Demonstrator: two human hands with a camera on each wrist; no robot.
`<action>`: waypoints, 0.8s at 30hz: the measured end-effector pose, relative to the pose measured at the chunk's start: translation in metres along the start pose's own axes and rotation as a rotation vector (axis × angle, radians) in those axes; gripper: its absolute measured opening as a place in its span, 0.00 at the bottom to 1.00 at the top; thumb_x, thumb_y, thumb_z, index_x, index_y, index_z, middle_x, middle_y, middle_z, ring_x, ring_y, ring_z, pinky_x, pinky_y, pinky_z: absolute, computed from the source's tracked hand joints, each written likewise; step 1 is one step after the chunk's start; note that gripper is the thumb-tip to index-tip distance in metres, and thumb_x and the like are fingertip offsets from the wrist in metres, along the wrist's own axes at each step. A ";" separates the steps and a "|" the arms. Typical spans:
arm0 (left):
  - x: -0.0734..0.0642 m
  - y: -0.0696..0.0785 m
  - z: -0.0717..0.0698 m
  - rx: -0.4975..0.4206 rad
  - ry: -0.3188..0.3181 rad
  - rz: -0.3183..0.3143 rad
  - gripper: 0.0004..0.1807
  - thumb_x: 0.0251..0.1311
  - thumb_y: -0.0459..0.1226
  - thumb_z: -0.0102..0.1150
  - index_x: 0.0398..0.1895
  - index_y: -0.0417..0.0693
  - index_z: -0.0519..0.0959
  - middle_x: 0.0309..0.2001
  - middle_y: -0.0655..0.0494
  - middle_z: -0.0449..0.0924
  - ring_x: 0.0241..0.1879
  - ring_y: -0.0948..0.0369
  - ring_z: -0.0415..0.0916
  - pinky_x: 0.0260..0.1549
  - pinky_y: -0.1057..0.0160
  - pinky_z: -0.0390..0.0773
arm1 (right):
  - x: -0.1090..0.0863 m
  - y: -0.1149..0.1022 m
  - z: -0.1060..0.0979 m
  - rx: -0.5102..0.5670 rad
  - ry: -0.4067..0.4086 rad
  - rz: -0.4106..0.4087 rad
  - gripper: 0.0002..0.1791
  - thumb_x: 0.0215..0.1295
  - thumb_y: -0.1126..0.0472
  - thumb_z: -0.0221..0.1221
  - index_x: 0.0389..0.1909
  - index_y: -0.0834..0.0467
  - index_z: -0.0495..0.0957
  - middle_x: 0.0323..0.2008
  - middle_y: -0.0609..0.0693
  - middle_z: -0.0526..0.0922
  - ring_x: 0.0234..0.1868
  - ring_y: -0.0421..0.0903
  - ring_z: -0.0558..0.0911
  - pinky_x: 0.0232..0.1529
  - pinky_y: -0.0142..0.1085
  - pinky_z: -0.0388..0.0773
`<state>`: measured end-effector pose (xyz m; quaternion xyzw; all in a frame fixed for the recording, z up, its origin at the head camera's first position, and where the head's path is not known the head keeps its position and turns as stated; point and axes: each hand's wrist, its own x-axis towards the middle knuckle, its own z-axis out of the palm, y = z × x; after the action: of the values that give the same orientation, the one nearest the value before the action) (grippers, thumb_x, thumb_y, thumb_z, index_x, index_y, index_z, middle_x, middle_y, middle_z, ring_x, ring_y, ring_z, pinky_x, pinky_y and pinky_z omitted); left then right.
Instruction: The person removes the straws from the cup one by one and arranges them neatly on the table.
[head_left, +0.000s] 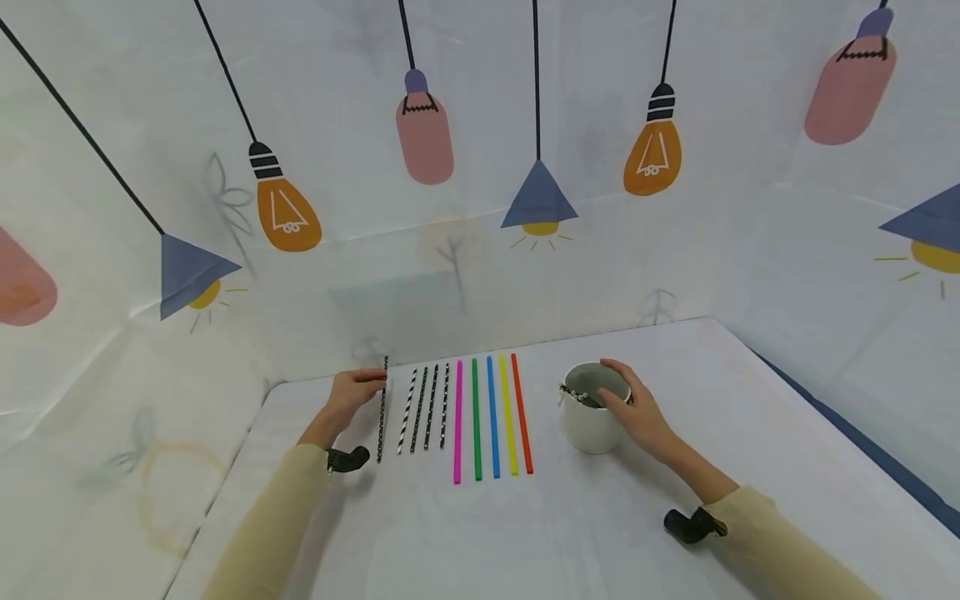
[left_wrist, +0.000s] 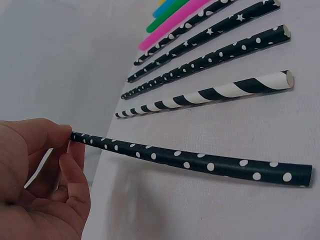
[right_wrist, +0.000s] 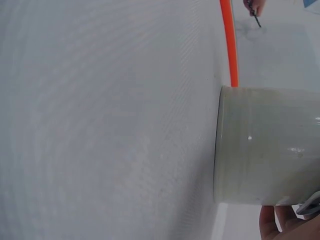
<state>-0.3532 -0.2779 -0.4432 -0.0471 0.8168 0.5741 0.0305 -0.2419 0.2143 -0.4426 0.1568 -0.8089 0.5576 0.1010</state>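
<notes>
My left hand point(head_left: 353, 395) pinches the far end of a black paper straw with white dots point(left_wrist: 192, 161). That straw is the leftmost of a row. Beside it lie a black-and-white striped straw point(left_wrist: 210, 95), several more black patterned straws, and plain pink point(head_left: 458, 421), green point(head_left: 476, 421), blue point(head_left: 492, 417), yellow point(head_left: 507, 415) and red point(head_left: 522, 414) straws. Right of the row, my right hand point(head_left: 643, 417) grips the rim of a pale cylindrical cup point(head_left: 588, 429), its thumb over the opening. A dark-and-white speckled thing point(head_left: 581, 395) shows at the cup's mouth; its kind is unclear.
A white-covered table point(head_left: 465, 542) carries everything. Pale cloth walls point(head_left: 480, 283) printed with hanging lamps rise behind and on both sides. A small black wrist device point(head_left: 348, 459) sits at the left cuff, and another black device point(head_left: 693, 526) at the right cuff.
</notes>
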 end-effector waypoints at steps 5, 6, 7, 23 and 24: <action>0.005 -0.001 0.008 0.018 0.006 0.001 0.20 0.65 0.32 0.58 0.60 0.36 0.75 0.62 0.38 0.70 0.60 0.48 0.70 0.58 0.52 0.70 | 0.000 0.001 0.001 0.001 0.005 -0.001 0.30 0.74 0.60 0.52 0.73 0.58 0.56 0.66 0.63 0.63 0.62 0.59 0.67 0.51 0.41 0.72; 0.006 -0.001 0.010 0.030 0.007 0.002 0.20 0.65 0.32 0.59 0.60 0.37 0.76 0.62 0.39 0.71 0.59 0.48 0.70 0.57 0.52 0.71 | 0.000 0.001 0.001 0.000 0.008 -0.001 0.30 0.74 0.60 0.52 0.73 0.58 0.56 0.67 0.63 0.63 0.62 0.59 0.67 0.52 0.42 0.71; 0.007 -0.001 0.011 0.047 0.005 0.002 0.20 0.65 0.32 0.59 0.59 0.37 0.76 0.61 0.39 0.71 0.58 0.49 0.71 0.57 0.53 0.71 | -0.001 0.001 0.001 -0.006 0.009 -0.003 0.30 0.74 0.61 0.52 0.73 0.59 0.56 0.67 0.63 0.63 0.62 0.59 0.67 0.52 0.42 0.71; 0.016 -0.002 0.029 0.186 0.021 -0.004 0.15 0.64 0.33 0.60 0.53 0.38 0.81 0.53 0.42 0.78 0.47 0.54 0.74 0.46 0.57 0.75 | -0.001 0.000 0.002 -0.017 0.023 -0.034 0.29 0.73 0.61 0.52 0.72 0.59 0.58 0.66 0.62 0.65 0.61 0.56 0.67 0.49 0.28 0.69; 0.017 -0.003 0.029 0.186 0.021 0.001 0.15 0.64 0.33 0.60 0.53 0.38 0.81 0.52 0.42 0.78 0.46 0.54 0.75 0.45 0.58 0.75 | 0.000 0.000 0.002 -0.020 0.023 -0.035 0.29 0.73 0.61 0.52 0.72 0.59 0.58 0.66 0.62 0.65 0.62 0.56 0.67 0.49 0.28 0.69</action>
<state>-0.3701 -0.2525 -0.4572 -0.0496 0.8670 0.4952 0.0260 -0.2415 0.2129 -0.4438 0.1633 -0.8103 0.5496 0.1215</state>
